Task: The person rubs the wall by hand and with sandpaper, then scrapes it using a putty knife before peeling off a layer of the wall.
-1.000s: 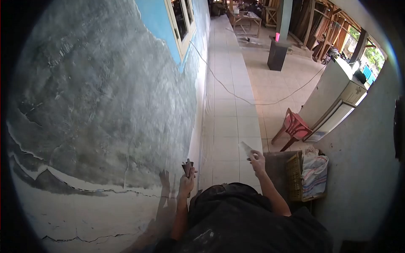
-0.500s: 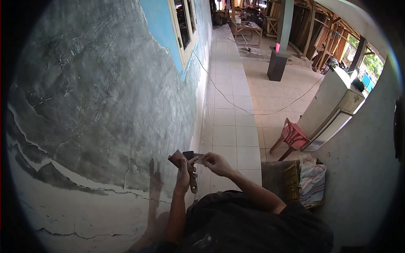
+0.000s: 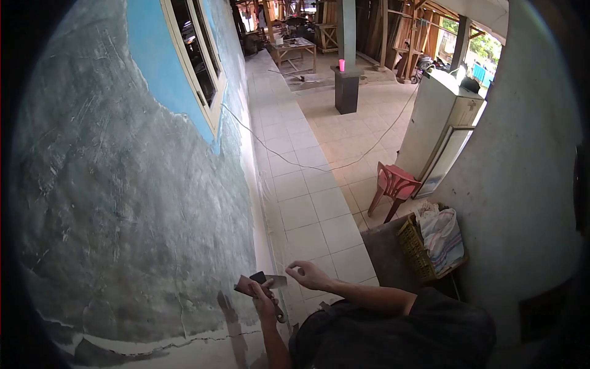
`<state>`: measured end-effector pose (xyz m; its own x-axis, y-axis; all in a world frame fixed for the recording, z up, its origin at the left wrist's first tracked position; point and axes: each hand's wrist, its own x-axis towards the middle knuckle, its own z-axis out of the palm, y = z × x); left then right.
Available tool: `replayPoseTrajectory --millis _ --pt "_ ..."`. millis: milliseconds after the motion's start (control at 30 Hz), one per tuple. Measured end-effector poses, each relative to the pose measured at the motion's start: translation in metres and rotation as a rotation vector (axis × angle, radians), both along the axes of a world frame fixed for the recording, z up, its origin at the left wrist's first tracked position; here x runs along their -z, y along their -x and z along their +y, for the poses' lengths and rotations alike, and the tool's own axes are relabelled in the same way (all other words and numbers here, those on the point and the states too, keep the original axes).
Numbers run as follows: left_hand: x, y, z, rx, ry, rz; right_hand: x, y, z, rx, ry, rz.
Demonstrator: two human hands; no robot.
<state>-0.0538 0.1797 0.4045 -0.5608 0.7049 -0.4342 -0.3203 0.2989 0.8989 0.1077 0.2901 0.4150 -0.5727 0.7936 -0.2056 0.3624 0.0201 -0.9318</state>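
Flat reddish-brown piece (image 3: 244, 285) is in L hand (image 3: 265, 302), down low next to the wall; too small to ID material. Same hand also has a small black piece (image 3: 258, 276), a flat grey metal-looking blade (image 3: 279, 281) sticking out twd R hand, and a brown handle w/ hole in its end (image 3: 280, 313) pointing down. L fingers wrapped round the lot. R hand (image 3: 312, 276) just beside blade tip, fingers curled, thumb side in; can't tell if it's pinching anything or touching blade.

Surface: mottled grey plaster wall (image 3: 141, 234) on L, streaky w/ whitish scuffs. Jagged crack runs along the bottom, paler band below it. Upper part has bright blue paint w/ ragged edge (image 3: 147, 58), round a cream-framed window (image 3: 196, 55). Arm shadow falls on the plaster.

Room: white tile walkway (image 3: 307, 209) runs along wall, thin pale cable (image 3: 307, 166) sagging across it. R side: yellow plastic crate (image 3: 413, 243) w/ white striped cloth (image 3: 441, 237), red plastic chair (image 3: 396, 182), tall off-white cabinet-like box (image 3: 439, 117). Further back: black pedestal (image 3: 347, 92) w/ pink cup (image 3: 342, 64) on top, wooden table (image 3: 298, 48) at far end.
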Motion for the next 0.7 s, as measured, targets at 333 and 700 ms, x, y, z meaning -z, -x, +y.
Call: replayPoseTrajectory --millis 333,700 --pt "0.043 0.009 -0.033 -0.045 0.099 0.101 0.101 -0.164 -0.015 -0.009 0.073 -0.627" --pt "0.054 -0.015 -0.057 -0.326 0.076 0.112 0.198 -0.383 -0.102 -0.389 0.703 -0.503"
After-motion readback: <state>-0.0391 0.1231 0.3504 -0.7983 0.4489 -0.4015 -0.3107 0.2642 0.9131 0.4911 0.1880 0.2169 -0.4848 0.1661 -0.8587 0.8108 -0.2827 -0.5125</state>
